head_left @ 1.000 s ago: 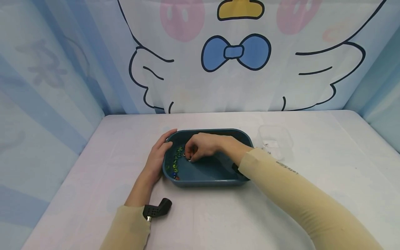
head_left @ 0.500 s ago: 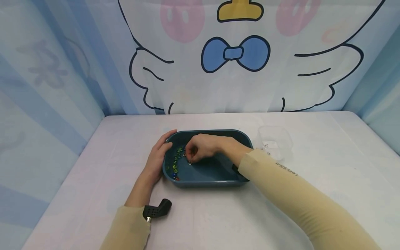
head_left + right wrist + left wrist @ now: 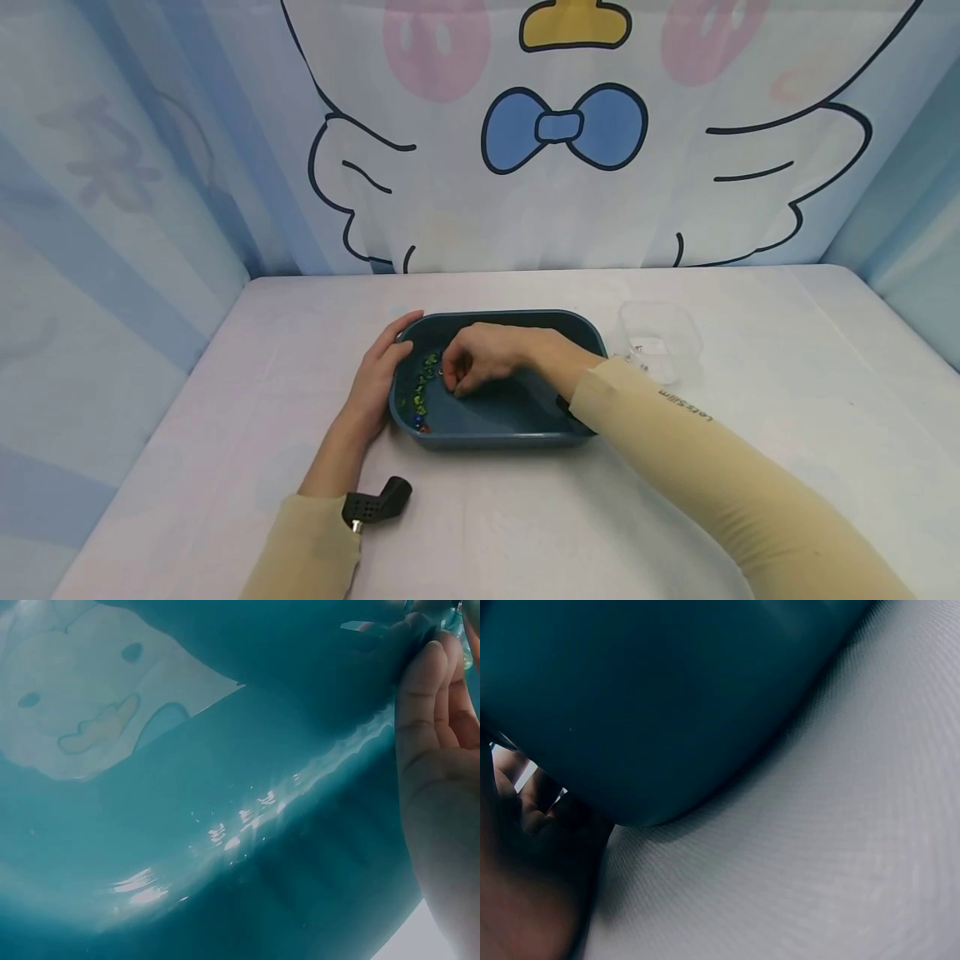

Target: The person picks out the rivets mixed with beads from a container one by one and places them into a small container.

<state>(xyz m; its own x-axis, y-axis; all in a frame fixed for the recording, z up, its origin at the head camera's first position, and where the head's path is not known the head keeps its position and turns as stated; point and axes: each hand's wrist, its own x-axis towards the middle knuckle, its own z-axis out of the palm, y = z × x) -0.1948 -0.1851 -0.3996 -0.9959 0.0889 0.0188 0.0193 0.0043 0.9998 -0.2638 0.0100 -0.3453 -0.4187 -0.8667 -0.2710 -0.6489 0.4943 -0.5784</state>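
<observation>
A dark teal tray (image 3: 517, 417) stands on the table. My left hand (image 3: 372, 383) grips its left end, thumb over the rim; in the left wrist view that hand (image 3: 525, 915) is blurred beside the tray's outer wall (image 3: 652, 727). My right hand (image 3: 483, 354) reaches inside, thumb and fingertips pinched low over the tray floor. A small shiny bead is hidden beneath these fingertips. Green glass beads (image 3: 422, 392) form a curved line along the left end, with blue and red ones near the front. In the right wrist view, the fingers (image 3: 424, 697) bend beside clear greenish beads (image 3: 466, 656).
A clear plastic box (image 3: 660, 333) with a few small bits in it stands right of the tray. The white-covered table (image 3: 480, 517) ends at a printed curtain (image 3: 562, 217) behind. My right forearm (image 3: 705, 450) crosses over the tray's right side.
My right fingertips shift slightly toward the front of the tray, and the shiny bead seen under them earlier is now covered. My left hand and the tray stay where they were.
</observation>
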